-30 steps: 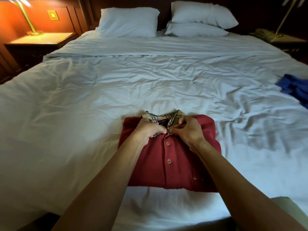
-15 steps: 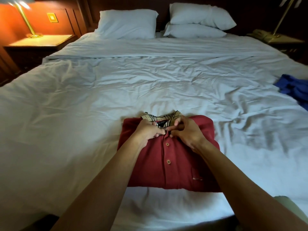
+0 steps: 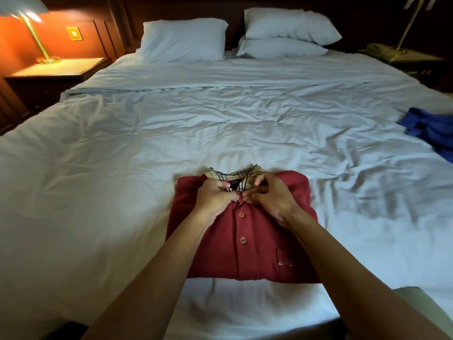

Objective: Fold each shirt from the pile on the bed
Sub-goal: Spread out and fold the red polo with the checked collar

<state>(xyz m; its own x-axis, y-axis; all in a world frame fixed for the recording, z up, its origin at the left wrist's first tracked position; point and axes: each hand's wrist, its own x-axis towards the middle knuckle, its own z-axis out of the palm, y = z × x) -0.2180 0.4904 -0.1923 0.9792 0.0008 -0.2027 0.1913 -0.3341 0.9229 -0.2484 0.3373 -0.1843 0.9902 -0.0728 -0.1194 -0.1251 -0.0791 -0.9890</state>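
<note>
A red polo shirt (image 3: 247,251) with a plaid collar (image 3: 214,173) lies folded into a rectangle, front up, near the foot of the bed (image 3: 122,192). Two buttons show on its placket. My left hand (image 3: 215,196) and my right hand (image 3: 272,197) meet at the top of the placket, just under the collar. Both pinch the fabric there with curled fingers. The top button is hidden under my fingers. A crumpled blue shirt (image 3: 429,130) lies at the bed's right edge.
Three white pillows (image 3: 183,39) lean against the dark headboard. A nightstand with a lit brass lamp (image 3: 36,42) stands at the far left. Another nightstand with a phone (image 3: 382,50) is at the far right. The white duvet is wrinkled.
My hands stay at the collar with small finger shifts; my right fingers have spread a little over the placket. The shirt has not moved.
</note>
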